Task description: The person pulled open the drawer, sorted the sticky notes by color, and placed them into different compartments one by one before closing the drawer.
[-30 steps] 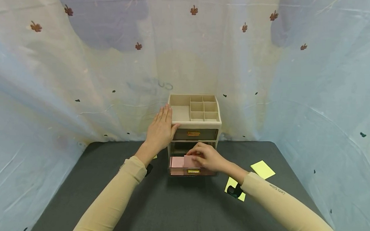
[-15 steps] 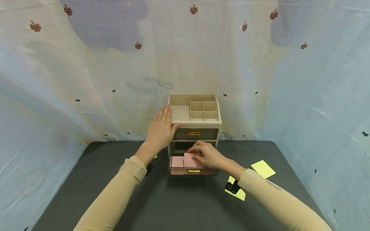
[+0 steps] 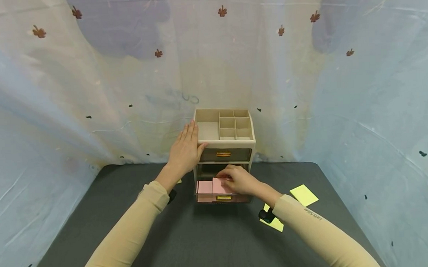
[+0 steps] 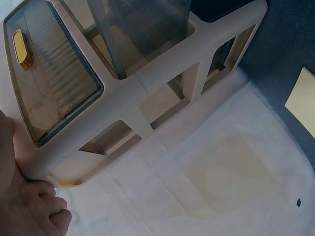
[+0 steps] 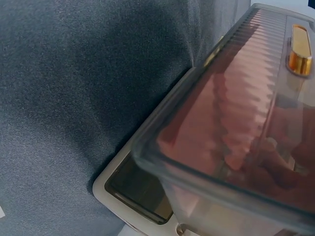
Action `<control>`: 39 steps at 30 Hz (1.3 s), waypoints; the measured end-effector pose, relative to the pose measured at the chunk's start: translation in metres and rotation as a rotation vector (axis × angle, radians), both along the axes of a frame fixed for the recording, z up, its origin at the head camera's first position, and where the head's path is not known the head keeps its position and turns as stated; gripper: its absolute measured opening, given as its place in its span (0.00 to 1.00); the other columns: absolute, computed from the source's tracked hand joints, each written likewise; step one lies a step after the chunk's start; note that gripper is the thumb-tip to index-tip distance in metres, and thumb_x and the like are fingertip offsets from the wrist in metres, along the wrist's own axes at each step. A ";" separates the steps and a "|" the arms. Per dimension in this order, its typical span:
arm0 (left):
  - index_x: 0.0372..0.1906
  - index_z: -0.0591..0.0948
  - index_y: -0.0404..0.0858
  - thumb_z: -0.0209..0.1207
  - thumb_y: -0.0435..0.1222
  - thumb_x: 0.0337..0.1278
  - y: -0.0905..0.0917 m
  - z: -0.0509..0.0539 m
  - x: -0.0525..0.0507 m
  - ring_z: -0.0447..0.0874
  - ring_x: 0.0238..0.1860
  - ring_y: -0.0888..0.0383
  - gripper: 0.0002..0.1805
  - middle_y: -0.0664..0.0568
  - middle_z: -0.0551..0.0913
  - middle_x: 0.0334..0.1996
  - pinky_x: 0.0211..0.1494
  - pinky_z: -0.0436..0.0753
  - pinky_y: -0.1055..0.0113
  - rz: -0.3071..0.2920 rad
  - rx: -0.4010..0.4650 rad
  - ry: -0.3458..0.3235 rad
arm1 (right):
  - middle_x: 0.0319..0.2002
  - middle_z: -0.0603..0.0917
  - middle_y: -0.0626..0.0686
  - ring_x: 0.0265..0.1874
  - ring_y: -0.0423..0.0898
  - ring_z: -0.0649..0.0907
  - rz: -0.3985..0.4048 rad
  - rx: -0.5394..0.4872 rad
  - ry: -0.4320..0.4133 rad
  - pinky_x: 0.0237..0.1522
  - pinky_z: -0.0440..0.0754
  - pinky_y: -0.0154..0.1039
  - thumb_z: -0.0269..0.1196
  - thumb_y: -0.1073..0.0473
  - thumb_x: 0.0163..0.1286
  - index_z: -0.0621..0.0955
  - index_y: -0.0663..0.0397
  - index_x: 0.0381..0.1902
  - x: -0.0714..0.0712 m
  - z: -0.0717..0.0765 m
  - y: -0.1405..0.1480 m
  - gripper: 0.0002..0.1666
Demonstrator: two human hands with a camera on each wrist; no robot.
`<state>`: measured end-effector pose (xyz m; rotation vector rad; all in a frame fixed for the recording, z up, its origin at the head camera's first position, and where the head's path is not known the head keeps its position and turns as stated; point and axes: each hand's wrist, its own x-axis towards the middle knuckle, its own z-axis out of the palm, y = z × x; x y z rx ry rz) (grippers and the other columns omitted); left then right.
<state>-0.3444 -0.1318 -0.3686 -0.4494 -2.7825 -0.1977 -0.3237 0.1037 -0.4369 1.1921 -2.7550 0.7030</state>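
tilted since earlier: pink notes (image 3: 219,186) pinched in right grip (image 3: 240,180), left grip (image 3: 184,152) spread; could crease if jammed against drawer (image 3: 205,198).

Curtained booth, room type unclear: dark table (image 3: 218,243), patterned cloth (image 3: 211,66) around three sides.

At frame centre, the organizer (image 3: 227,143) is showing smooth plastic; the drawer (image 3: 237,198) is displaying glossy, transparent plastic; the pink notes (image 3: 204,187) are presenting matt paper.

The drawer (image 3: 214,198) juts forward, leaving an open slot (image 3: 209,170) above it.
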 end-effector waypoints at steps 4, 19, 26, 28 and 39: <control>0.83 0.42 0.30 0.37 0.58 0.83 0.000 0.000 0.001 0.36 0.84 0.43 0.44 0.39 0.38 0.84 0.84 0.50 0.48 0.000 -0.005 -0.001 | 0.46 0.87 0.55 0.43 0.48 0.86 -0.006 0.017 -0.031 0.45 0.86 0.43 0.66 0.63 0.75 0.87 0.59 0.55 0.002 0.001 -0.001 0.14; 0.83 0.43 0.29 0.38 0.57 0.84 0.002 0.000 0.002 0.40 0.84 0.40 0.44 0.37 0.39 0.84 0.84 0.50 0.47 -0.013 -0.002 0.010 | 0.50 0.88 0.57 0.50 0.51 0.88 -0.020 0.017 -0.064 0.52 0.87 0.49 0.62 0.63 0.77 0.85 0.62 0.58 0.007 0.004 -0.001 0.16; 0.83 0.42 0.30 0.37 0.57 0.83 0.002 0.000 0.002 0.39 0.84 0.41 0.44 0.37 0.39 0.84 0.84 0.50 0.47 -0.010 0.003 0.000 | 0.54 0.87 0.55 0.52 0.52 0.87 -0.060 -0.162 -0.051 0.53 0.86 0.50 0.63 0.60 0.78 0.85 0.60 0.59 0.016 0.010 0.005 0.16; 0.83 0.42 0.30 0.37 0.57 0.83 0.001 0.000 0.002 0.39 0.84 0.41 0.44 0.37 0.39 0.84 0.84 0.50 0.47 -0.009 0.001 0.001 | 0.56 0.86 0.56 0.53 0.52 0.87 -0.075 -0.223 -0.056 0.54 0.86 0.50 0.63 0.59 0.78 0.85 0.59 0.60 0.019 0.011 0.006 0.17; 0.83 0.43 0.30 0.37 0.58 0.83 0.000 0.001 0.001 0.39 0.84 0.41 0.45 0.39 0.38 0.84 0.84 0.49 0.47 -0.010 0.020 -0.004 | 0.61 0.84 0.56 0.55 0.50 0.86 -0.114 -0.577 -0.164 0.54 0.87 0.41 0.62 0.56 0.80 0.83 0.56 0.64 0.043 0.018 0.016 0.20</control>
